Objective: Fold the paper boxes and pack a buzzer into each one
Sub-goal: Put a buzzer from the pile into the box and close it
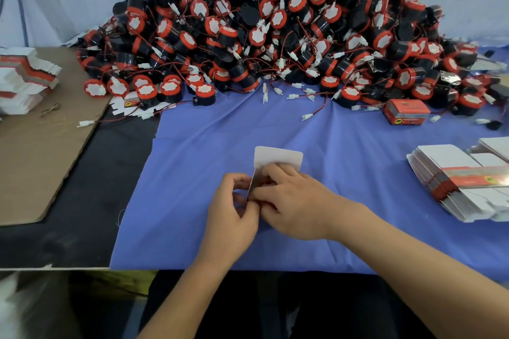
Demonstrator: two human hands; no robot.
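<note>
View: head camera, looking forward and down.
Hidden: the body of the white paper box [278, 158] is covered by both hands. Only its rounded white flap and a grey side panel show. Its contents cannot be told.
Cut off: the stack of flat white-and-orange box blanks [462, 187] runs past the right edge. A second stack of flat blanks [24, 77] runs past the left edge.
Hard to make out: a blurred white mass in the lower-left corner cannot be identified.
Writing: the closed orange cardboard box [407, 112] carries a yellow-and-black emblem, and its lettering is too small to read. The orange band on the right-hand stack shows a similar emblem, also unreadable.
Left hand [234, 209]: fingers curled, thumb and fingertips pinching the left edge of the paper box.
Right hand [292, 201]: fingers curled over the top of the paper box, just below the flap, clamped on it.
Paper box position: between the two hands, over the near middle of the blue cloth [220, 140], with the flap pointing to the far side.
Buzzers: a large heap of round black buzzers [275, 30] with orange rims, white faces, red wires and white plugs lies at the far edge of the cloth, well apart from the hands.
Orange box position: at the foot of the heap, right side.
Brown cardboard sheet [41, 162]: on the black tabletop [82, 201] at left, under the left-hand stack.
</note>
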